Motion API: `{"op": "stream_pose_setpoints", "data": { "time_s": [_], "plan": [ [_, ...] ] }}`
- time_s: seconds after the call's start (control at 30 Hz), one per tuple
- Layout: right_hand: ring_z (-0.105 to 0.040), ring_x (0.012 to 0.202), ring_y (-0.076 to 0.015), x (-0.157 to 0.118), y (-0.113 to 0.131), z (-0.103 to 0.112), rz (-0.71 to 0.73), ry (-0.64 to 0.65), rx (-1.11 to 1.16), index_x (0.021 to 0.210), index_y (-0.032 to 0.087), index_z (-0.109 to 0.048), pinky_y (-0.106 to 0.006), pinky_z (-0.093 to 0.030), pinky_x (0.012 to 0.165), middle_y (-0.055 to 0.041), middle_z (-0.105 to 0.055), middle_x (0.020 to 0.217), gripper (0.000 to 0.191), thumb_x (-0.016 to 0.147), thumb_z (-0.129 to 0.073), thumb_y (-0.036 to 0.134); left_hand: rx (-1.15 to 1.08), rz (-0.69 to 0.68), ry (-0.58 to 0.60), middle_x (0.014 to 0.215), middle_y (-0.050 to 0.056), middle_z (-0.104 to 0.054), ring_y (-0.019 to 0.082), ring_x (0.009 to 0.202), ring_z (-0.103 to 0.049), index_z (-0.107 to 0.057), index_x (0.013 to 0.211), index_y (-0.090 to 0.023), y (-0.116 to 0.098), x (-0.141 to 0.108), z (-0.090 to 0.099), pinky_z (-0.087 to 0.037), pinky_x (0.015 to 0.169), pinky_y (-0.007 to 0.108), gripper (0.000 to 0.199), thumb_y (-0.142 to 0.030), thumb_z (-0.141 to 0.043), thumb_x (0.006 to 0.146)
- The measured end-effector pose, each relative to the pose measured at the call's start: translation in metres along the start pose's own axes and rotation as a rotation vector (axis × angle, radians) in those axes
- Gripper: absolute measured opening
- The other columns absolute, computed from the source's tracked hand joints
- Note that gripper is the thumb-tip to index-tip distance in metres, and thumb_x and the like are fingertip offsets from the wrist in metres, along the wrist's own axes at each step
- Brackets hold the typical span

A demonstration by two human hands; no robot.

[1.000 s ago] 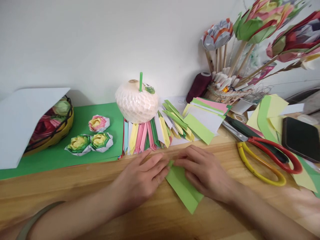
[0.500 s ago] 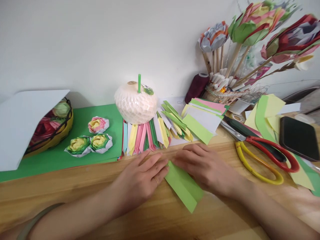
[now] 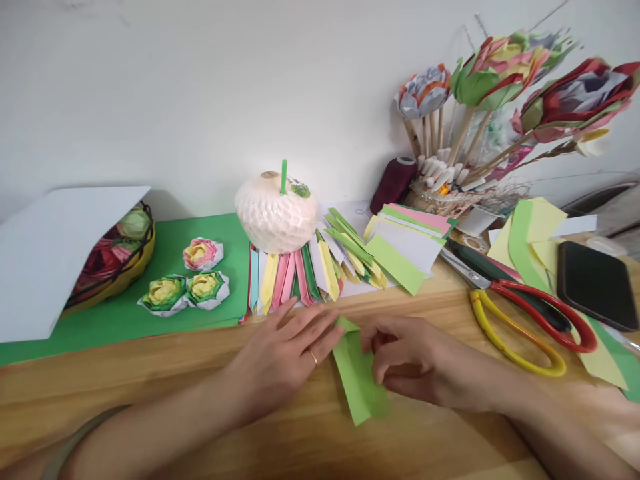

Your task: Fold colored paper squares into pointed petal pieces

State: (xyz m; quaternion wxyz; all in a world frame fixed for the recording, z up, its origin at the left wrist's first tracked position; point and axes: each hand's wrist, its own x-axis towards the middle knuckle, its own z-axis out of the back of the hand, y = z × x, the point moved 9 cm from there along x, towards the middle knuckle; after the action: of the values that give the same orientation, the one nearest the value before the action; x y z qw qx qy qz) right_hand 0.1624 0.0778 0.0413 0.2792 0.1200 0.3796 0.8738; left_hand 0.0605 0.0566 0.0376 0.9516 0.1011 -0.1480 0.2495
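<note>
A light green paper strip (image 3: 356, 383) with a lengthwise crease lies on the wooden table, its top end folded over in a small flap. My left hand (image 3: 287, 357) rests flat with fingers outstretched, the fingertips touching the strip's upper left edge. Along the right edge, my right hand (image 3: 415, 360) has its fingers curled in, index finger and thumb closed at the paper. The strip's lower right corner is blurred. Just beyond both hands lie several folded paper strips (image 3: 287, 280) in pink, yellow, green and white.
Large scissors (image 3: 517, 320) lie at right, beside a black phone (image 3: 597, 283) and paper scraps (image 3: 523, 243). A white coconut-like object (image 3: 275, 217) stands behind the folded strips. Three paper flowers (image 3: 203, 253) sit on green sheets (image 3: 200, 230). Flat paper pieces (image 3: 400, 260) and a maroon thread spool (image 3: 393, 187) lie behind.
My right hand has lifted from lying flat on the strip, and its fingers have curled at the right edge. The strip has turned slightly, and the small top flap now shows. My left hand barely moved.
</note>
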Motion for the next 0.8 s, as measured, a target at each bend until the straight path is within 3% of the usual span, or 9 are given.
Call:
{"op": "stream_pose_setpoints", "data": {
  "time_s": [0.1,0.23,0.47,0.6,0.8],
  "plan": [
    [-0.053,0.069,-0.0117,0.003,0.006,0.001,0.062,-0.103,-0.144,0.076,0.018,-0.059,-0.022,-0.040,0.057,-0.0027,-0.058,0.080,0.018,0.088,-0.048,0.010,-0.018,-0.008,-0.140,0.128,0.013,-0.056,0.026,0.117,-0.049,-0.052,0.127,-0.011,-0.004,0.000,0.014,-0.038,0.097,0.045,0.034,-0.011,-0.037,0.096],
    [-0.053,0.067,-0.0133,0.004,0.011,0.002,0.082,-0.212,-0.366,0.079,0.016,-0.060,-0.025,-0.037,0.057,-0.0041,-0.059,0.077,0.022,0.091,-0.043,0.013,-0.162,-0.096,-0.304,0.107,0.005,-0.068,0.017,0.105,-0.056,-0.065,0.105,-0.011,-0.017,-0.005,0.029,-0.038,0.101,0.037,0.025,-0.010,-0.041,0.095],
    [-0.053,0.071,-0.0158,0.005,0.017,-0.002,0.099,-0.227,-0.450,0.081,0.017,-0.062,-0.027,-0.039,0.060,-0.0043,-0.059,0.076,0.019,0.090,-0.046,0.018,-0.141,-0.091,-0.240,0.095,0.006,-0.070,0.018,0.090,-0.060,-0.067,0.094,-0.010,-0.019,-0.003,0.023,-0.048,0.088,0.035,0.023,-0.008,-0.044,0.093],
    [-0.052,0.071,-0.0160,0.005,0.018,-0.005,0.117,-0.247,-0.439,0.080,0.017,-0.062,-0.027,-0.040,0.062,-0.0041,-0.059,0.075,0.021,0.092,-0.046,0.019,-0.168,-0.061,-0.264,0.087,0.005,-0.070,0.017,0.084,-0.060,-0.067,0.090,-0.010,-0.016,-0.001,0.026,-0.051,0.081,0.033,0.025,-0.009,-0.043,0.095],
    [-0.053,0.073,-0.0157,0.008,0.003,-0.005,-0.047,-0.302,-0.253,0.080,0.018,-0.058,-0.026,-0.041,0.063,-0.0035,-0.058,0.078,0.014,0.088,-0.047,0.014,-0.147,-0.068,-0.259,0.078,0.005,-0.068,0.016,0.076,-0.059,-0.067,0.084,-0.010,-0.018,0.003,0.030,-0.050,0.075,0.031,0.031,-0.006,-0.038,0.095]
  ]
}}
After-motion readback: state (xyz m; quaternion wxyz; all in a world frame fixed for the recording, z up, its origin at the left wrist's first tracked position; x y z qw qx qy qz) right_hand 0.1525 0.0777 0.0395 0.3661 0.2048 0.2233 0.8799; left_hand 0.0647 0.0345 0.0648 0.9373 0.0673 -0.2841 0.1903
